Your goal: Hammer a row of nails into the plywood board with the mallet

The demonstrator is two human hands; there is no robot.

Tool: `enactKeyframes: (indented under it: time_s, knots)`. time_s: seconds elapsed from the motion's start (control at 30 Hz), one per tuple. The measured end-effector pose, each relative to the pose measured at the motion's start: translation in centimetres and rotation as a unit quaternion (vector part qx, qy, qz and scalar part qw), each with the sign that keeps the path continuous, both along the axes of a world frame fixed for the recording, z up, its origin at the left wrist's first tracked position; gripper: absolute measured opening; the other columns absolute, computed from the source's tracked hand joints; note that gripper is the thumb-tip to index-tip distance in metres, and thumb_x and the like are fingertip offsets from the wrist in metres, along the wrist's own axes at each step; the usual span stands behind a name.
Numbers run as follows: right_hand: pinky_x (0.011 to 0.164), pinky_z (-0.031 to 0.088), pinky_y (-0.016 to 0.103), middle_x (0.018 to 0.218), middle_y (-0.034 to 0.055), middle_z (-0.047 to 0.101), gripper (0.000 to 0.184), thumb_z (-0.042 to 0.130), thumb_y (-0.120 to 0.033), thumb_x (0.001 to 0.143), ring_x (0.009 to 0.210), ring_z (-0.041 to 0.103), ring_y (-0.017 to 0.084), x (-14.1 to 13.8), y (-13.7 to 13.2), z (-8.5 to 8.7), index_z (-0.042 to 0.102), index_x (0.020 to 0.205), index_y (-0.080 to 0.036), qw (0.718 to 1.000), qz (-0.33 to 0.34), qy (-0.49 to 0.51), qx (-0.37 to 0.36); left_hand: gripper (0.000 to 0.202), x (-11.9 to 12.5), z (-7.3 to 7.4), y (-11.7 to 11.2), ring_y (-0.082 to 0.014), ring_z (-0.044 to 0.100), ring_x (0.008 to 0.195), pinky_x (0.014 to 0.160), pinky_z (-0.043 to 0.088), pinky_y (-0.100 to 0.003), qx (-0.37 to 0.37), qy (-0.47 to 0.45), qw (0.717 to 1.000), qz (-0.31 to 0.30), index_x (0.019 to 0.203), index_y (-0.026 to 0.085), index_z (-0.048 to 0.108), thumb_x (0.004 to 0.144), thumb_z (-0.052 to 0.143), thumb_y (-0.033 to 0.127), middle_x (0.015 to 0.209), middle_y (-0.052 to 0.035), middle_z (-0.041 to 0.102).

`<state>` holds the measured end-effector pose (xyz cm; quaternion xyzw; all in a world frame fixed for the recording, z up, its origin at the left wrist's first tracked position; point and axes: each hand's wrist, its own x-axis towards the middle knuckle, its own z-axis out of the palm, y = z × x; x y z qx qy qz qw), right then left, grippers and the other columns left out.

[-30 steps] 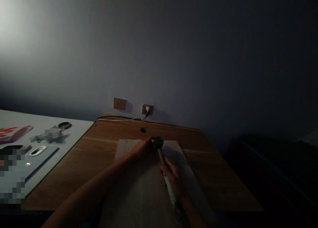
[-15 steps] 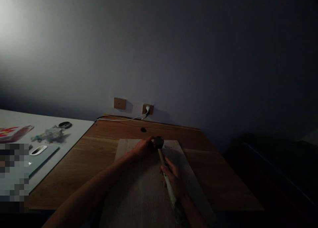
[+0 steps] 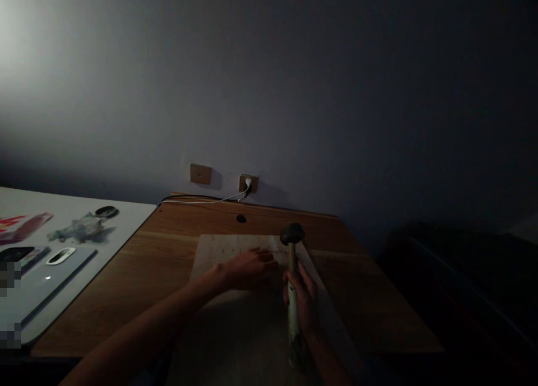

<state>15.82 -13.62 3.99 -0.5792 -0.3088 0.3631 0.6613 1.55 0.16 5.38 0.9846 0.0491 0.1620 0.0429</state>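
Note:
In my right hand (image 3: 303, 296) is a hammer (image 3: 292, 279), its fingers closed round the handle. The dark, rounded head (image 3: 292, 234) points up and away from me, above the board's far right part. My left hand (image 3: 250, 267) is low over the pale wooden board (image 3: 235, 324), left of the hammer. Its fingers look loosely bent and apart; the undersides are hidden and dim. Small nail-like bits (image 3: 278, 250) and dark specks run in a row along the board's far end.
The board lies on a brown wooden desk (image 3: 138, 296) against the wall. A white cable (image 3: 210, 202) runs to a wall socket (image 3: 249, 183). On the white table (image 3: 134, 209) at left are a crumpled plastic bag (image 3: 86, 227), a dark round item (image 3: 106, 211) and a bathroom-type scale (image 3: 63, 285).
The hammer head has moved right and a little up, away from my left hand. My left hand has lowered and come nearer, uncovering more of the board's far edge.

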Motion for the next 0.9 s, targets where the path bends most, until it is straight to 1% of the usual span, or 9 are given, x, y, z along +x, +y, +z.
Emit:
enactKeyframes:
  time_s: [0.07,0.13,0.27,0.37,0.43,0.53,0.6,0.77,0.9]
  knots:
    - [0.036,0.035,0.021,0.070,-0.0040,0.061,0.055,0.076,-0.055,0.071,0.040,0.046,0.009,0.2,0.1,0.4,0.063,0.110,-0.018,1.000,-0.015,-0.001,-0.019,0.021,0.4,0.1,-1.5,-0.0231,0.064,0.096,0.086,0.047,-0.033,0.065,0.006,0.997,-0.034,0.110,0.020,0.062,0.089,0.065,0.018,0.098,-0.0070,0.070]
    - [0.038,0.038,0.023,0.069,-0.0034,0.061,0.052,0.075,-0.054,0.070,0.043,0.049,0.011,0.3,0.1,0.7,0.065,0.106,-0.018,0.999,-0.019,-0.013,-0.029,0.024,0.6,-0.1,-2.5,-0.0215,0.066,0.087,0.079,0.048,-0.032,0.104,0.003,0.994,-0.043,0.114,0.019,0.063,0.091,0.062,0.012,0.090,-0.0063,0.070]
    - [0.041,0.041,0.023,0.065,-0.0042,0.059,0.050,0.074,-0.053,0.071,0.046,0.051,0.012,0.3,0.2,0.8,0.066,0.106,-0.018,0.999,-0.022,-0.025,-0.024,0.030,0.5,-0.2,-2.6,-0.0199,0.065,0.077,0.073,0.048,-0.032,0.116,-0.009,0.992,-0.052,0.120,0.018,0.063,0.092,0.058,0.008,0.085,-0.0061,0.069]
    - [0.035,0.034,0.022,0.066,-0.0054,0.059,0.050,0.076,-0.055,0.069,0.039,0.045,0.009,0.3,0.3,0.6,0.064,0.102,-0.020,1.000,-0.009,0.000,-0.021,0.028,-0.3,0.2,-1.1,-0.0187,0.066,0.082,0.080,0.049,-0.030,0.044,-0.013,0.999,-0.029,0.117,0.022,0.067,0.092,0.059,0.010,0.092,-0.0057,0.069]
    - [0.034,0.031,0.020,0.062,-0.0065,0.057,0.044,0.076,-0.056,0.069,0.037,0.042,0.007,0.2,0.3,0.6,0.062,0.092,-0.020,1.000,0.008,0.008,-0.002,0.026,-1.1,0.3,0.5,-0.0175,0.067,0.088,0.083,0.049,-0.027,-0.044,-0.038,0.998,0.029,0.111,0.024,0.070,0.091,0.059,0.011,0.097,-0.0050,0.070]
    - [0.036,0.031,0.018,0.053,-0.0079,0.050,0.036,0.074,-0.053,0.075,0.038,0.040,0.007,0.0,0.2,0.9,0.060,0.081,-0.020,0.999,0.034,-0.004,0.015,0.027,-2.2,-0.1,3.1,-0.0155,0.067,0.086,0.079,0.048,-0.023,-0.178,-0.099,0.966,0.160,0.104,0.021,0.073,0.086,0.058,0.008,0.099,-0.0039,0.073]
    - [0.036,0.032,0.018,0.053,-0.0076,0.051,0.034,0.073,-0.052,0.076,0.038,0.040,0.007,-0.1,0.1,1.3,0.060,0.080,-0.020,0.999,0.038,-0.010,0.012,0.028,-2.8,-0.7,4.2,-0.0146,0.067,0.081,0.075,0.047,-0.022,-0.231,-0.104,0.941,0.225,0.099,0.020,0.074,0.083,0.057,0.006,0.093,-0.0023,0.074]
    - [0.035,0.033,0.017,0.057,-0.0067,0.053,0.033,0.071,-0.051,0.077,0.038,0.042,0.007,-0.2,-0.1,1.3,0.062,0.084,-0.020,0.999,0.042,-0.020,0.002,0.024,-3.4,-2.1,4.7,-0.0172,0.068,0.082,0.076,0.046,-0.023,-0.245,-0.083,0.929,0.263,0.094,0.022,0.076,0.083,0.058,0.010,0.091,-0.0025,0.075]
    - [0.035,0.034,0.017,0.063,-0.0060,0.056,0.036,0.072,-0.052,0.075,0.039,0.043,0.006,-0.1,0.0,0.9,0.062,0.089,-0.020,0.999,0.042,-0.005,-0.001,0.025,-3.3,-2.2,4.6,-0.0187,0.069,0.085,0.077,0.046,-0.025,-0.250,-0.088,0.923,0.280,0.095,0.022,0.076,0.082,0.058,0.011,0.093,-0.0040,0.076]
